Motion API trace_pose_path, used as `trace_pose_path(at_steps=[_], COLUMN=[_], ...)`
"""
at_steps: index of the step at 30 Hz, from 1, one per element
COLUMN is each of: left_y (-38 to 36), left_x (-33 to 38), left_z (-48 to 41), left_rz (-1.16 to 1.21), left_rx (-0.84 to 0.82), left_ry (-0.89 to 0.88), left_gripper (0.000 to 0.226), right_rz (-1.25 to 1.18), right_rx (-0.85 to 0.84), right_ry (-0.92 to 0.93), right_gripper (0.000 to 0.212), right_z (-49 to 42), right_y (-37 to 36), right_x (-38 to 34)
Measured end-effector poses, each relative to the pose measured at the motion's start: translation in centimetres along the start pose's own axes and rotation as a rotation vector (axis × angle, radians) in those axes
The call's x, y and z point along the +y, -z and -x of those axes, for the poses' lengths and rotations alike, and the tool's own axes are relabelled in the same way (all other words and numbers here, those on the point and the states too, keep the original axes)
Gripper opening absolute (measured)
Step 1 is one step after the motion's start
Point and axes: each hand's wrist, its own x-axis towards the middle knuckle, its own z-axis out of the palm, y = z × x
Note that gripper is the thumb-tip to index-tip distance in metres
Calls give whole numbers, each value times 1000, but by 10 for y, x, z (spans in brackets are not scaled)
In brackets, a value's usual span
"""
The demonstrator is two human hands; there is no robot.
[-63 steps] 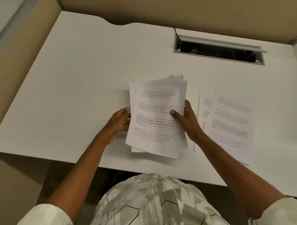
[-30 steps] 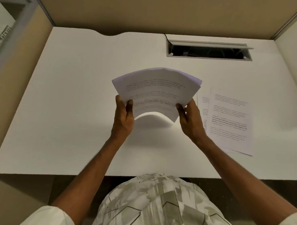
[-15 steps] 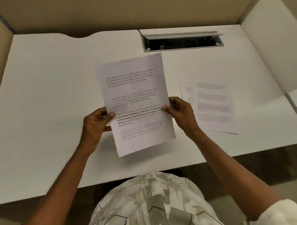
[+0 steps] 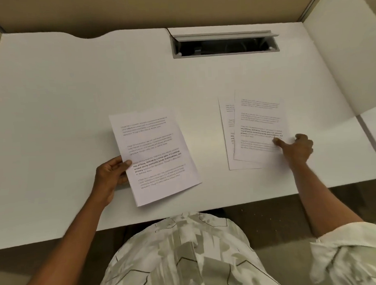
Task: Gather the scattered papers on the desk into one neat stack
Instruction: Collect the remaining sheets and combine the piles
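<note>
The left hand (image 4: 111,178) has its grip clamped on the gathered stack (image 4: 154,156). The thumb lies on top of the left edge and the other fingers are tucked under it, so the stack is pinched between them. This stack looks tidy, with its edges lined up, and it sits tilted, just above the counter (image 4: 73,100) or resting on it; which one is hard to tell. The right hand (image 4: 298,148) is well apart from the left one. One fingertip (image 4: 275,141) presses down on the top sheet of the loose papers (image 4: 257,128), near that sheet's right edge. The other fingers are curled in, so this grip is not closed around anything; it only touches the paper from above. Under the fingertip are at least two sheets, one peeking out to the left of the other, so they are not lined up. They lie flat on the counter, off to the right of the held stack. The step in hand looks like picking up these last sheets. Next, the right hand probably needs to slide or pinch the loose papers so they lift off the flat counter, then bring them across to the left grip and lay them on the stack. After that both hands could tap the edges straight. Thin paper lying flat is hard to get under, so a slow drag toward the counter's near edge may help.
</note>
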Motion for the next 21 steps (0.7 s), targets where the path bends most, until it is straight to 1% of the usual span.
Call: trace_pose_path(at_steps=[2,4,7,8,10,13,16,18,21], left_y=[-4,-8,-15,-16,-18,-20,-19,-20,-22], left_x=[-3,-7,-12,-14,-16,-17,-18,-19,-20], left_z=[2,3,4,4,5,5,5,4,3], left_rz=[3,3,3,0,-4,-13,-23,-29,-48], left_rx=[26,47,72,81,92,104,116,127,138], left_ry=[6,6,9,9,6,0,0,1,2], left_gripper=[22,20,23,24,24,24,23,23,28], right_rz=[-53,-113,-119,-131,-171,-297,-389,-348,-221], right_rx=[-43,-78,-203,-242,-258,-211,-294,-297,-198], right_ry=[-5,-45,-64,-66,-57,-1,24,67,131], right_gripper=[83,74,51,47,46,42,39,43,42], right_z=[-8,-17,-33,-36,-38,-41,-40,-33,-18], right_y=[1,3,11,13,17,24,31,26,7], right_x=[-2,-6,-8,-9,-13,-17,-14,-11,-9])
